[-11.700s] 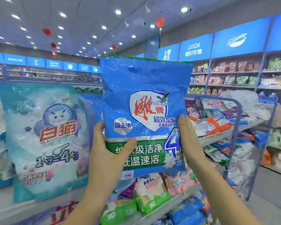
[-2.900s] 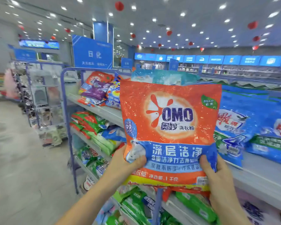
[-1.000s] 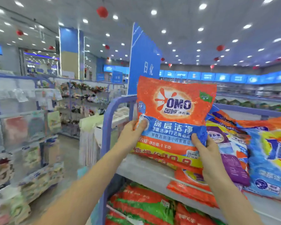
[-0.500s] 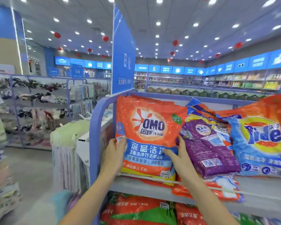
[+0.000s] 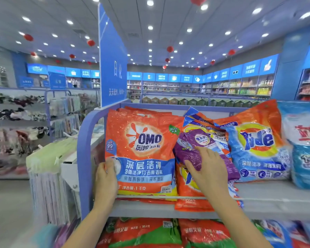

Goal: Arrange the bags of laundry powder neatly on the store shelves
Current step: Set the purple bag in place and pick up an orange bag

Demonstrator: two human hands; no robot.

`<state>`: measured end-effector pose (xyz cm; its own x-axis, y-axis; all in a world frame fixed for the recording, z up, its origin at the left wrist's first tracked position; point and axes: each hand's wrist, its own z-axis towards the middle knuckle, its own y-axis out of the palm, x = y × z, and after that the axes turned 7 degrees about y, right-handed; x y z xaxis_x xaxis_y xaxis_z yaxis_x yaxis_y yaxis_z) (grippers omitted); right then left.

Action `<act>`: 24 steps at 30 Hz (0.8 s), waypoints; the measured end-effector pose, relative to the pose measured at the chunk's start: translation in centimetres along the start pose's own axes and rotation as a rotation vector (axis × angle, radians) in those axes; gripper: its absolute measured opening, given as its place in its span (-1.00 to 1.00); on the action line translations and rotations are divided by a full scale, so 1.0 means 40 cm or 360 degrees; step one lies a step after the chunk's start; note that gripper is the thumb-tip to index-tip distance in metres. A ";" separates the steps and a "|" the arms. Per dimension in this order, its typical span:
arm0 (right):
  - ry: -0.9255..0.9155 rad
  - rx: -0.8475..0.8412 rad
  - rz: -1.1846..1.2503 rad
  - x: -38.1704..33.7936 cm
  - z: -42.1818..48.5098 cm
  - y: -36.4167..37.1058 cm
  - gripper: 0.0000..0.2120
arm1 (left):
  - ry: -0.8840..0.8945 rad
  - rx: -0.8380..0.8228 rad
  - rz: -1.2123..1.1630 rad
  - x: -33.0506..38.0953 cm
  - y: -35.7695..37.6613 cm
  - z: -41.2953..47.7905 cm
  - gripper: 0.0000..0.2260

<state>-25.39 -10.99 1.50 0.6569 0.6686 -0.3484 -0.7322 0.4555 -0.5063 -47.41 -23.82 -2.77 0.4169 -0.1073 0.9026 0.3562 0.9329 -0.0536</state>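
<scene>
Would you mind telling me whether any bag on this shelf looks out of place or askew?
The purple bag, held by the right hand, lies tilted across other bags beside the upright OMO bag. An orange bag beneath it overhangs the shelf front.

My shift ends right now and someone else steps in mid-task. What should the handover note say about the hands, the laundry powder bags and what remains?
Left hand: grips the lower left edge of the OMO bag, which stands upright at the left end of the top shelf.
Right hand: holds the purple bag, tilted between the OMO bag and the Tide bag.
Done: OMO bag set facing front.
To do: straighten the purple bag and the slumped orange bag under it, then let go.
</scene>
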 end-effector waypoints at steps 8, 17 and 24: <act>0.0257 -0.0656 -0.0559 0.019 0.030 -0.034 -0.43 | 0.0715 0.0083 0.0501 0.063 0.002 -0.137 -0.32; 0.0583 -0.0292 0.0032 0.114 0.074 -0.066 -0.79 | 0.1221 -0.0497 0.1321 0.067 0.050 -0.161 -0.40; 0.1190 -0.0008 0.1764 0.272 0.050 -0.222 -0.82 | 0.1185 -0.0406 0.1284 0.079 0.071 -0.178 -0.42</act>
<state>-12.08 -6.59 3.78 -0.3389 0.2002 -0.9193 -0.9398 -0.1180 0.3208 -39.13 -23.95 -3.11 0.9674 0.2371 0.0895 -0.1180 0.7340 -0.6688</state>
